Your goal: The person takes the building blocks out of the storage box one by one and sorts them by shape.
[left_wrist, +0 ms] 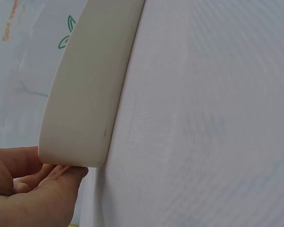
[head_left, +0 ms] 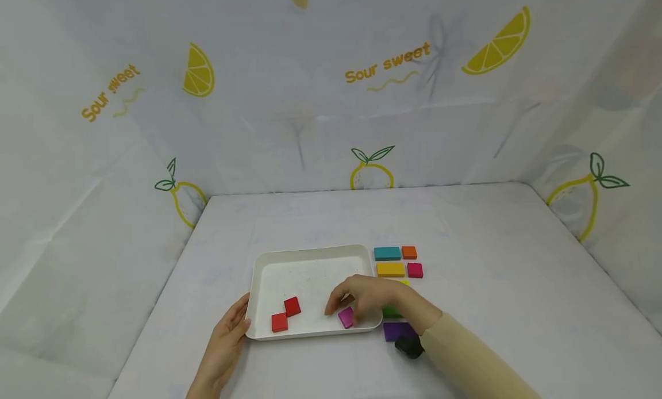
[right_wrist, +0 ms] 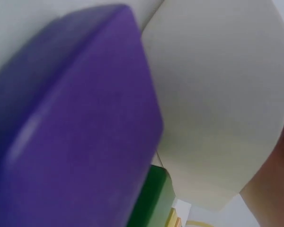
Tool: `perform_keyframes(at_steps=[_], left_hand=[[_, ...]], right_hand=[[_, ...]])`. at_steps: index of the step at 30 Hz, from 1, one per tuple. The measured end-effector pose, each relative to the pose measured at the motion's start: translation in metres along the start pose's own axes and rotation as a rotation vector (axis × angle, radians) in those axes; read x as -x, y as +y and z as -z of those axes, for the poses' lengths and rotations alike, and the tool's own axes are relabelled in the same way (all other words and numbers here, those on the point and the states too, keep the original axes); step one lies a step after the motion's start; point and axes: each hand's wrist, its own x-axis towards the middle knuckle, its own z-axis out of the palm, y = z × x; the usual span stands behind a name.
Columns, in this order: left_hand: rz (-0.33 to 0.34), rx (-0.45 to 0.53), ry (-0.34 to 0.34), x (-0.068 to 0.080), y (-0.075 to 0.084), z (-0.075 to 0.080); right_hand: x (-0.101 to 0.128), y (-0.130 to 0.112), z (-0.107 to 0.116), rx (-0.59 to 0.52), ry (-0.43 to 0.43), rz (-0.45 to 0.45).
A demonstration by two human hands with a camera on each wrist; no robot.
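Note:
A shallow white tray (head_left: 310, 251) lies on the table. My left hand (head_left: 224, 336) grips its left side near the front corner; in the left wrist view its fingers (left_wrist: 52, 198) bear against the tray's end. Over the tray's front right part, my right hand (head_left: 362, 295) reaches down with fingers spread about a magenta block (head_left: 346, 317). The thumb is right at the block's right edge, while the forefinger stands apart on its left. Two red blocks (head_left: 279, 322) lie in the tray's front left part.
Right of the tray stands a column of blocks: teal (head_left: 387, 253), yellow (head_left: 390, 269), green (head_left: 391, 311) and purple (head_left: 397, 331). An orange block (head_left: 409, 252) and a crimson one (head_left: 415, 270) lie beside them. My right forearm partly covers this column. A lemon-print cloth (head_left: 320, 129) hangs behind.

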Motion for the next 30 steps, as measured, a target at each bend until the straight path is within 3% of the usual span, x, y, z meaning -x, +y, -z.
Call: perform_keyframes(at_steps=[12, 21, 30], left_hand=[[0.008, -0.007, 0.014, 0.0, 0.001, -0.001], [0.015, -0.005, 0.02, -0.001, -0.002, 0.0], [-0.005, -0.01, 0.0, -0.001, -0.001, 0.0]], right_hand=[[-0.014, 0.003, 0.0, -0.018, -0.039, 0.08], [-0.018, 0.005, -0.003, -0.022, 0.001, 0.072], [-0.013, 0.005, -0.002, -0.015, 0.096, 0.072]])
